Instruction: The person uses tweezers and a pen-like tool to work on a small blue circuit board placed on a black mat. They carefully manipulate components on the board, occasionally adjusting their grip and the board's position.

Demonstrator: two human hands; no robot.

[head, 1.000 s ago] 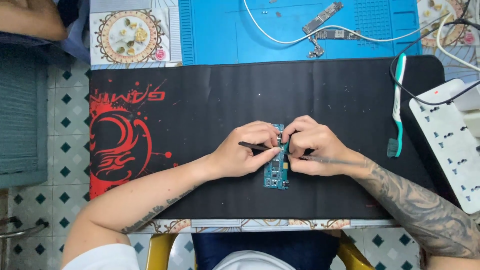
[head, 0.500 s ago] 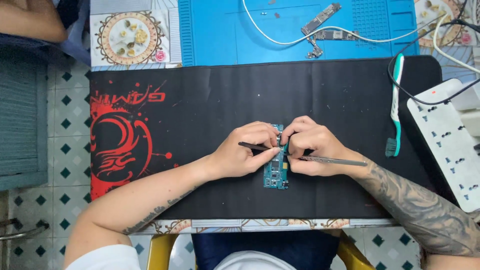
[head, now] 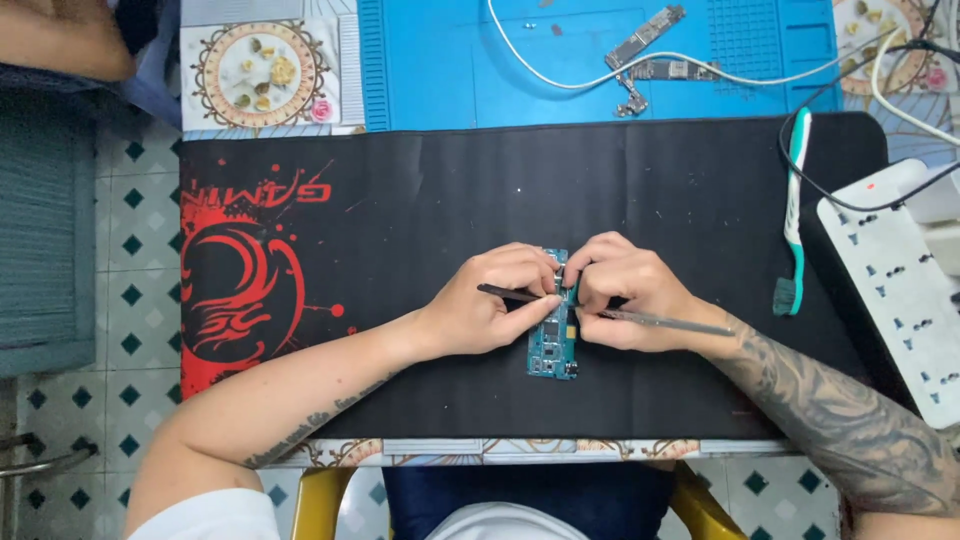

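A small teal circuit board (head: 551, 345) lies upright on the black desk mat (head: 450, 200), near its front edge. My left hand (head: 495, 300) pinches the board's upper left edge and holds a thin dark tool (head: 500, 293) that points left. My right hand (head: 625, 292) grips a slim metal pry tool (head: 670, 321), its tip at the board's upper right edge and its handle running out to the right. Both hands meet over the top of the board and hide that end.
A teal and white toothbrush (head: 793, 220) lies at the mat's right side beside a white power strip (head: 895, 285). Behind the mat is a blue work mat (head: 450, 60) with another circuit board (head: 648, 30) and a white cable (head: 560, 75). A patterned tile (head: 262, 72) sits back left.
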